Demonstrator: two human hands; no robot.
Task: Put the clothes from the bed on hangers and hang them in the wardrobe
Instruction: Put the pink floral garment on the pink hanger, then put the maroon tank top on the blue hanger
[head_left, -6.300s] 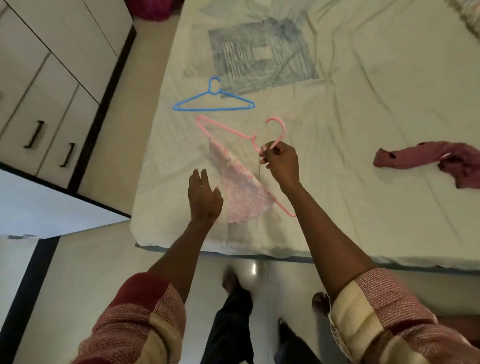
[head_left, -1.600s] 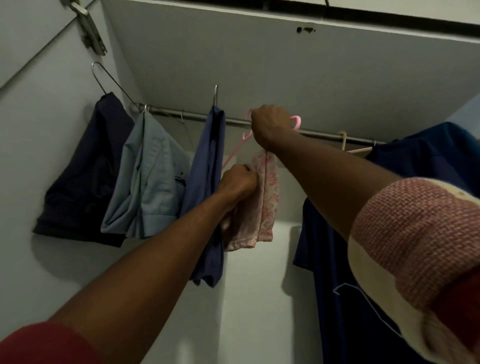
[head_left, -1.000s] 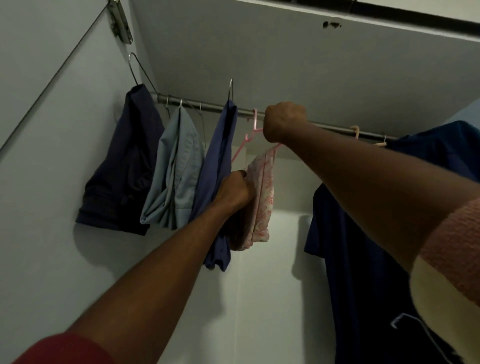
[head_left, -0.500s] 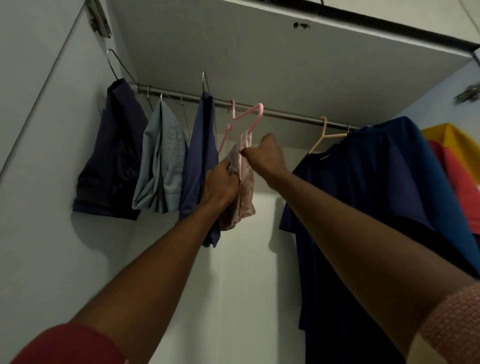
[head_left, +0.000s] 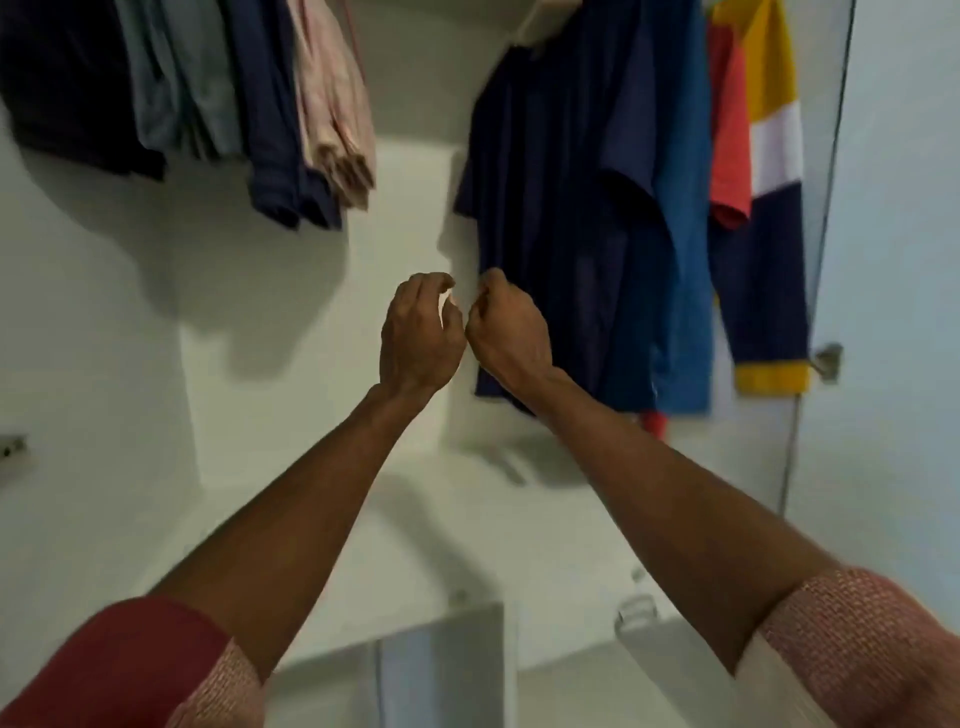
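Observation:
The pale pink garment (head_left: 332, 104) hangs in the wardrobe at the upper left, between a dark blue garment (head_left: 275, 119) and the bare back wall. A thin pink line of its hanger (head_left: 356, 47) shows beside it; the rail is out of view. Both hands are in mid-air well below it and hold nothing. My left hand (head_left: 420, 332) has loosely curved fingers with a gap to the thumb. My right hand (head_left: 510, 335) is right beside it, fingers curled into a fist, in front of a hanging navy and blue shirt (head_left: 587, 208).
Grey-blue and black garments (head_left: 171, 78) hang at the far left. A red, yellow, white and navy top (head_left: 753, 171) hangs at the right by the open door's edge (head_left: 821, 260). The white wardrobe back wall (head_left: 405, 208) shows between the two groups. A drawer front (head_left: 441, 670) lies below.
Both hands have let go of the pink garment and its hanger, which now hang on their own. The hands have dropped down together, and the view has tilted downward.

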